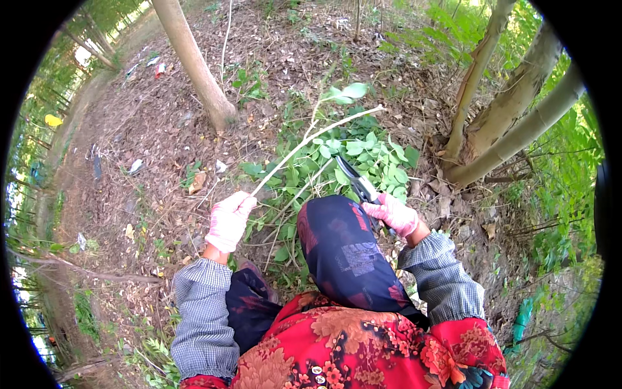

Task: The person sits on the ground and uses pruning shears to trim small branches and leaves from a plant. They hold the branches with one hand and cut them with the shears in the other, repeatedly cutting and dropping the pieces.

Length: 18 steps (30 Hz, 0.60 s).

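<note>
My left hand (pixel 230 219), in a pink and white knit glove, grips the lower end of a pale, thin branch (pixel 301 145). The branch slants up to the right, and a side twig on it carries a few green leaves (pixel 351 92). In my right hand (pixel 394 214), gloved alike, is a pair of pruning shears (pixel 358 182). Their dark blades point up and left, apart from the branch. Whether the blades are parted is hard to see. Beneath both lies a heap of leafy cut stems (pixel 374 155) on the ground, just beyond my raised knee (pixel 340 248).
A slim tree trunk (pixel 198 68) rises at the upper left. Several trunks (pixel 505 97) growing from one base stand on the right. Dry leaf litter (pixel 146 126) covers the ground. A bare fallen branch (pixel 97 273) lies at the left, and green plastic (pixel 523 318) at the lower right.
</note>
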Tool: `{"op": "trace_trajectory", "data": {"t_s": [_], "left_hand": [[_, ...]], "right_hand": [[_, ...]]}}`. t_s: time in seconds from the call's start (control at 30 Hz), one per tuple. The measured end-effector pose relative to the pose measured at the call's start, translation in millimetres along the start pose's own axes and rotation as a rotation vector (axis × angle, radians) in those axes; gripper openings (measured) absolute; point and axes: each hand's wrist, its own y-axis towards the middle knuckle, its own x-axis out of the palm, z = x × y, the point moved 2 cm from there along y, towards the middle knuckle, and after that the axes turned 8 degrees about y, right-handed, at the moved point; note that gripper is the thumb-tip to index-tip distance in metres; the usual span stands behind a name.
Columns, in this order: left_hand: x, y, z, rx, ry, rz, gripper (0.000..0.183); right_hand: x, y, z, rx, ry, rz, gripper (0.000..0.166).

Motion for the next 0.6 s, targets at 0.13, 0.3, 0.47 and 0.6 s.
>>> {"op": "trace_trajectory", "data": {"t_s": [0.13, 0.3, 0.47, 0.6], "left_hand": [[20.9, 8.2, -7.8, 0.073, -0.027, -0.003, 0.013], [25.8, 9.2, -23.3, -0.007, -0.057, -0.074, 0.016], [19.7, 8.2, -30.2, -0.066, 0.008, -0.098, 0.019], [10.6, 7.6, -27.4, -0.035, 0.064, -0.060, 0.017]], "right_hand": [[6.4, 13.8, -2.5, -0.065, 0.071, 0.000, 0.033], [18.3, 23.8, -20.6, -0.044, 0.081, -0.021, 0.032], [24.5, 28.7, -22.0, -0.020, 0.115, -0.030, 0.031], [26.6, 31.3, -22.6, -0.029, 0.073, -0.044, 0.031]]}}
